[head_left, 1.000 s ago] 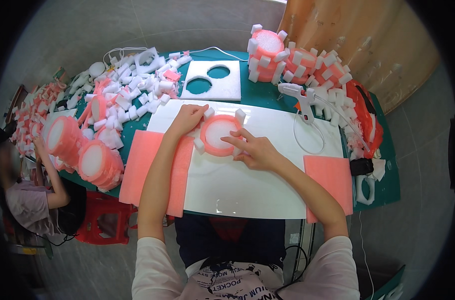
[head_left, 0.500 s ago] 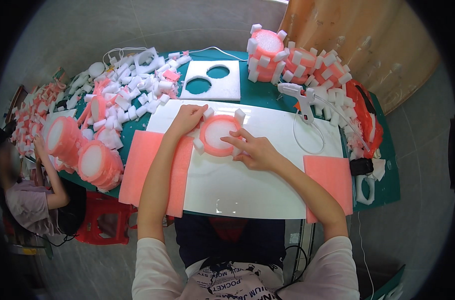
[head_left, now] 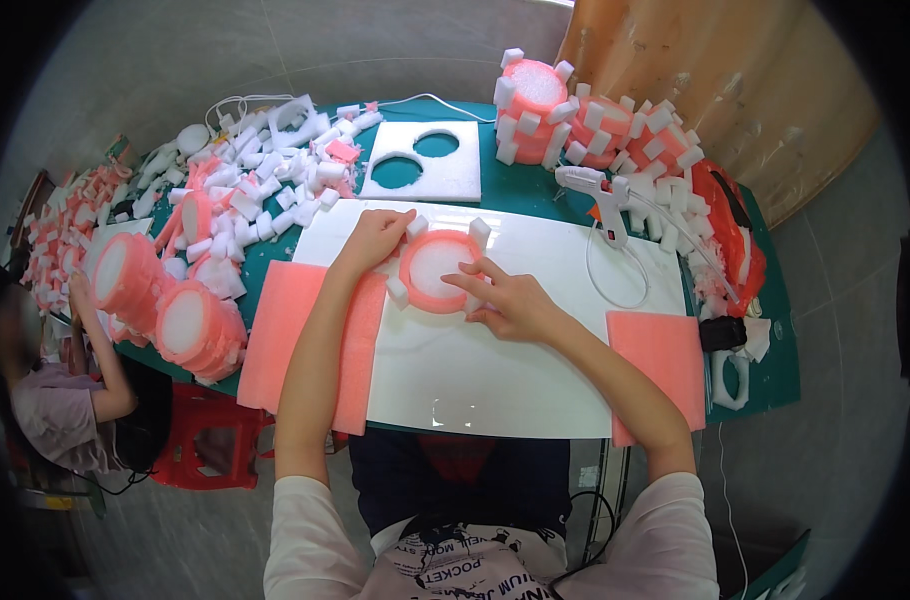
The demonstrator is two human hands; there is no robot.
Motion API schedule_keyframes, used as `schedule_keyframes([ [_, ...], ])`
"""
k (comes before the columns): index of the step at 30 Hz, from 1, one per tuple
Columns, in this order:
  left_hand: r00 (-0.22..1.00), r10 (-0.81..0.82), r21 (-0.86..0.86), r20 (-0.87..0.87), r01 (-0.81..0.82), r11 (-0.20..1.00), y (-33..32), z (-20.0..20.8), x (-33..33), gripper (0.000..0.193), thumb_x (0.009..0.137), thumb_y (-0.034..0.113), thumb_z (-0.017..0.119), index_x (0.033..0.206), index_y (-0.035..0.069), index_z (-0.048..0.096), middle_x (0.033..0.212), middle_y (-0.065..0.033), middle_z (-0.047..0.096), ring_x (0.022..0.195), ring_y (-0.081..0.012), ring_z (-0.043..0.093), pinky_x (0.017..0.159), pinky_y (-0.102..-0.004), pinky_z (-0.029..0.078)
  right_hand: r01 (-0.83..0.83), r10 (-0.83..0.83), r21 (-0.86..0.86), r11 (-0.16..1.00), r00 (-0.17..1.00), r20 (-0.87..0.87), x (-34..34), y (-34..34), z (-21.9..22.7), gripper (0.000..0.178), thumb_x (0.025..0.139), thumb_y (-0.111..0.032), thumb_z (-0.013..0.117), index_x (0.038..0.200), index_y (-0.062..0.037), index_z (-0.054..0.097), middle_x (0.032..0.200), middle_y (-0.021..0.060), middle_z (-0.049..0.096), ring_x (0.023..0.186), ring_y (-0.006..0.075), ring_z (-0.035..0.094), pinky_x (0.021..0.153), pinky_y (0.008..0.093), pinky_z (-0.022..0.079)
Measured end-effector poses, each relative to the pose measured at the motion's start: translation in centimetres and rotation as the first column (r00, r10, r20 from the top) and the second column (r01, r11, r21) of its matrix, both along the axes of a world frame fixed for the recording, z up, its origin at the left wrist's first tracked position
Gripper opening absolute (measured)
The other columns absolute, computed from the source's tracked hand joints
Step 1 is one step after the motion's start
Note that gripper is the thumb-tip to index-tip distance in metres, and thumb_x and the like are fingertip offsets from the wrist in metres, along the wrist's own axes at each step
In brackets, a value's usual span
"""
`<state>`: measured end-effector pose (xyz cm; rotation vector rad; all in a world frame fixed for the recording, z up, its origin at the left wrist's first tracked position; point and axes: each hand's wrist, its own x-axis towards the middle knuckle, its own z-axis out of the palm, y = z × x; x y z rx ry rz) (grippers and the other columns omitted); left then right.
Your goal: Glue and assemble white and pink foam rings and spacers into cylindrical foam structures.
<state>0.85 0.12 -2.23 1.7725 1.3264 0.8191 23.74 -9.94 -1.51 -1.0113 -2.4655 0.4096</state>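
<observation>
The pink-rimmed foam disc (head_left: 437,268) lies on a white board (head_left: 495,390) over the green surface (head_left: 520,190), the right hand (head_left: 515,305) gripping its right edge, the left hand (head_left: 380,238) curled beside its upper-left block (head_left: 417,227), that grip's hold unclear.

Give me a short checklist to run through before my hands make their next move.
1. Round pink foam ring with a white centre resting on the glossy white board: ok.
2. White rectangular foam blocks around the ring's edge, upper left, upper right and lower left: ok, all three visible.
3. Left hand at the upper-left block: ok, but its fingertips are partly hidden.
4. Right hand at the ring's right side: ok, fingers reach over the rim.
5. White plastic glue gun clear of both hands: ok, right of the ring.
6. Glue gun hot: cannot tell.
</observation>
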Motion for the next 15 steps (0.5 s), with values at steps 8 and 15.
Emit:
schedule_keyframes([
  [8, 1.0, -0.007, 0.013, 0.003, 0.007, 1.0, 0.01, -0.03, 0.08, 0.04, 0.086, 0.031, 0.051, 0.069, -0.004, 0.061, 0.053, -0.0062, 0.054, 0.042, -0.0107, 0.047, 0.042, -0.0253, 0.039, 0.0, 0.0, -0.002, 1.0, 1.0, -0.013, 0.08, 0.01, -0.04, 0.06, 0.067, -0.015, 0.069, 0.121, -0.0241, 0.046, 0.113, 0.0078, 0.05, 0.079, 0.0251, 0.059, 0.059, 0.0339, 0.049],
  [15, 1.0, -0.011, 0.005, 0.023, 0.011, 1.0, 0.34, -0.6, -0.23, 0.04, 0.086, 0.032, 0.052, 0.069, -0.004, 0.061, 0.053, -0.0058, 0.054, 0.042, -0.0104, 0.047, 0.041, -0.0249, 0.039, -0.007, 0.007, 0.005, 1.0, 1.0, 0.001, 0.01, -0.05, 0.12, 0.058, 0.069, -0.015, 0.067, 0.122, -0.0236, 0.044, 0.113, 0.008, 0.049, 0.079, 0.0256, 0.059, 0.058, 0.0345, 0.049],
])
